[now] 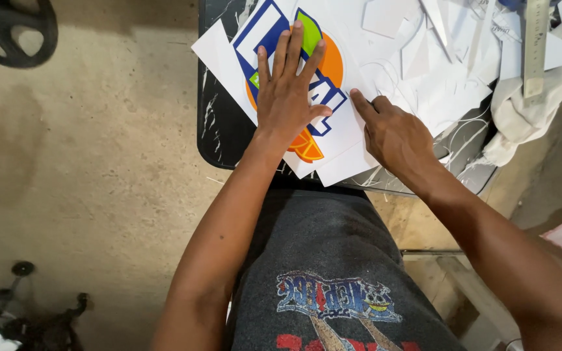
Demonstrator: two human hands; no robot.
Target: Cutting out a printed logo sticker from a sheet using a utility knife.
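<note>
Grey shirt [333, 260] below; paper scraps [437, 78] and ruler [536, 45] crowd the sticker sheet [333, 130].

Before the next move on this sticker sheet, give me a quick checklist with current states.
1. Left hand flat on the printed sheet, pinning it: ok.
2. Right hand has its index fingertip pressed on the sheet's white margin: ok.
3. Sheet fully supported by the black table: not ok, its lower corner overhangs the near edge.
4. Work area free of clutter: not ok, white paper scraps lie right beside the sheet.
5. Steel ruler within reach: ok, it lies at the far right, on the scraps.
6. Sheet free of wrinkles under the palm: cannot tell.
</note>
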